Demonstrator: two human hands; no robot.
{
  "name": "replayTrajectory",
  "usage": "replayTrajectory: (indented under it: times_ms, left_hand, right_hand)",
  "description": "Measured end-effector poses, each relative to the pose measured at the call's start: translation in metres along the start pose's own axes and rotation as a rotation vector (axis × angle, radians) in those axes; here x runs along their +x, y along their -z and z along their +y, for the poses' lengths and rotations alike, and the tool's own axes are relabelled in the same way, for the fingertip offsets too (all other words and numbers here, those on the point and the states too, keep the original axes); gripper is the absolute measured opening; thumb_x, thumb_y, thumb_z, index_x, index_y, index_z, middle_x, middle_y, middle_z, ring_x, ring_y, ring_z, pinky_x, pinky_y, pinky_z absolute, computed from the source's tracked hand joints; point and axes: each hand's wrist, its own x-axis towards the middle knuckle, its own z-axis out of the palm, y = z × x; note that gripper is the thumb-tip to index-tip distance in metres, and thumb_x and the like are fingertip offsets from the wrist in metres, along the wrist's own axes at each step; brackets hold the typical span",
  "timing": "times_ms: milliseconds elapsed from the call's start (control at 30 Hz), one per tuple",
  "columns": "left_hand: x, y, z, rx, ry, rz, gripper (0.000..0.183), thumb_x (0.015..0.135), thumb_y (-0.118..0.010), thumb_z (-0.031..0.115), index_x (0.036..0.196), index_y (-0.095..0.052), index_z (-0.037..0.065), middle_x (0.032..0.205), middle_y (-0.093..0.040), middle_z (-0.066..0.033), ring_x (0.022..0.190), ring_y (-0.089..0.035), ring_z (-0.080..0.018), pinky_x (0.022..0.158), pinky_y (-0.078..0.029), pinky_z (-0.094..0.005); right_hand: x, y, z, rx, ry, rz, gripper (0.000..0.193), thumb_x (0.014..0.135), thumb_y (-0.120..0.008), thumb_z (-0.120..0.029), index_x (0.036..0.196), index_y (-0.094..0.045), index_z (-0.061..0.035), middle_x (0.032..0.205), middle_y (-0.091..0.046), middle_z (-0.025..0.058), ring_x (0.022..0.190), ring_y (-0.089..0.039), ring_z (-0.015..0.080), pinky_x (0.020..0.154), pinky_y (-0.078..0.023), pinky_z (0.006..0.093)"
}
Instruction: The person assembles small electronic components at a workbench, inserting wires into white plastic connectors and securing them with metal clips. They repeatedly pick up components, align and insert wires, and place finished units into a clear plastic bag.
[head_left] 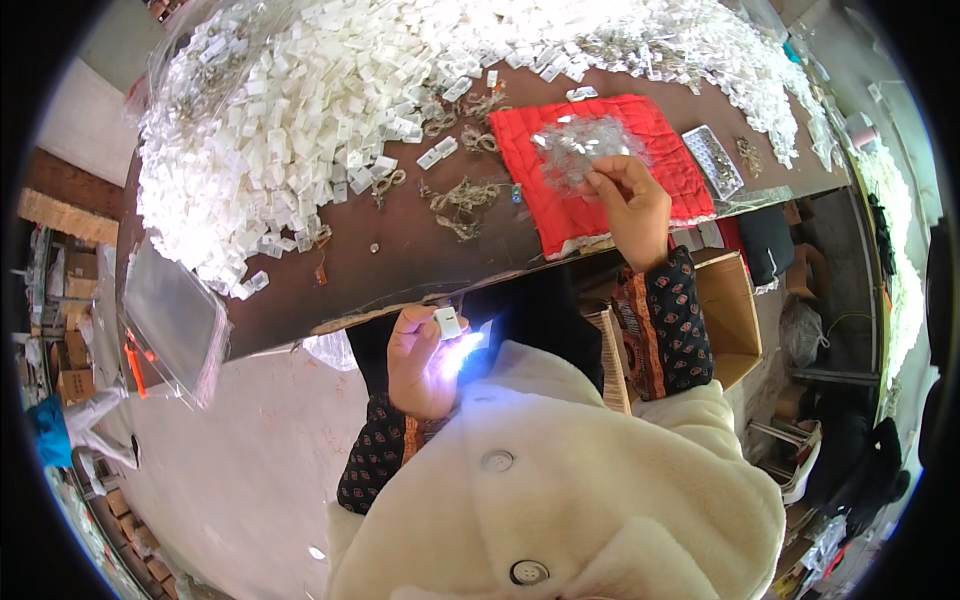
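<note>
In front of my cream coat, my left hand [412,368] pinches a small white plastic housing [447,321] with a dark slot in its face. Bright bluish-white light shines beside these fingers; its source cannot be made out. My right hand [638,212] is over the red quilted cloth [570,222] on the table, thumb and fingertips pressed together at the edge of a heap of small clear pieces [565,165]. Whatever these fingertips hold is too small to tell. A few white bits lie on the heap.
Large piles of white plastic housings [300,130] cover the table's back and left. Bundles of thin wire [463,200] lie left of the cloth, a white tray of small parts [712,160] right of it. Clear plastic bags [172,310] hang at the left edge. A cardboard box [728,310] stands below.
</note>
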Motion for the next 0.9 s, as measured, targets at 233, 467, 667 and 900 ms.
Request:
replayTrajectory:
  times_ms: [233, 467, 667, 900]
  left_hand:
    - [-0.005, -0.011, 0.002, 0.021, -0.08, -0.004, 0.017, 0.094, -0.061, 0.006, 0.11, -0.055, 0.002, 0.105, -0.067, -0.0145, 0.099, -0.066, -0.0223, 0.091, -0.051, -0.0379]
    - [-0.012, -0.019, 0.014, 0.15, -0.16, 0.049, 0.016, 0.096, -0.062, 0.013, 0.108, -0.056, 0.006, 0.104, -0.065, -0.01, 0.094, -0.062, -0.0176, 0.085, -0.051, -0.034]
    - [-0.011, -0.009, 0.018, -0.025, -0.13, -0.04, 0.016, 0.097, -0.058, 0.004, 0.113, -0.056, 0.004, 0.109, -0.066, -0.0119, 0.101, -0.063, -0.0183, 0.092, -0.048, -0.036]
    - [-0.011, -0.007, 0.018, 0.033, -0.081, 0.144, 0.016, 0.098, -0.059, 0.014, 0.111, -0.057, 0.006, 0.104, -0.065, -0.008, 0.094, -0.061, -0.016, 0.085, -0.049, -0.0325]
  right_hand:
    - [-0.089, -0.064, -0.047, 0.314, 0.005, -0.619, 0.009, 0.095, -0.056, 0.003, 0.104, -0.058, 0.003, 0.117, -0.064, 0.0181, 0.108, -0.063, 0.0204, 0.097, -0.049, 0.0338]
    - [-0.103, -0.091, -0.063, 0.202, 0.078, -0.672, 0.008, 0.094, -0.061, 0.0, 0.102, -0.06, 0.0017, 0.114, -0.067, 0.0192, 0.1, -0.065, 0.0185, 0.09, -0.051, 0.0323]
    - [-0.106, -0.098, -0.06, 0.05, 0.23, -0.639, 0.01, 0.091, -0.061, 0.008, 0.099, -0.061, 0.0019, 0.109, -0.07, 0.0159, 0.091, -0.066, 0.0144, 0.081, -0.053, 0.0272]
    - [-0.111, -0.115, -0.051, 0.224, 0.122, -0.511, 0.022, 0.085, -0.067, 0.007, 0.105, -0.066, -0.0028, 0.107, -0.067, 0.0128, 0.085, -0.066, 0.0167, 0.076, -0.054, 0.0276]
